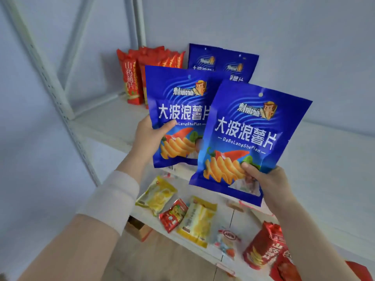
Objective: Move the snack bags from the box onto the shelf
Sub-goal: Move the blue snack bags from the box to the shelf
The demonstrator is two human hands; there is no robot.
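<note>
**Two bags in the air, and a crowded back row to clear**

Two blue chip bags are up at once, one in each of our hands. Our left hand [149, 136] pinches the left bag [176, 116] by its lower left edge, thumb across the front. Our right hand [267, 185] grips the right bag [249, 138] at its bottom corner, thumb on the print. The right bag overlaps the left one's edge, so the two may be rubbing.

Both hang just in front of the shelf [324, 151], not yet set down. Behind them stand two more blue bags [223, 61] against the wall, with a row of red bags [132, 78] to their left.

We judge the risks as these: a corner grip lets a puffy bag swing or slip; pushing in too deep could topple the upright bags at the back; setting both down together, overlapped, could leave one leaning and sliding forward off the edge.

Below, on the lower board [239, 220], lie yellow packets [157, 196] and small red ones [173, 214], where a dropped bag would land. The box is not in view.
</note>
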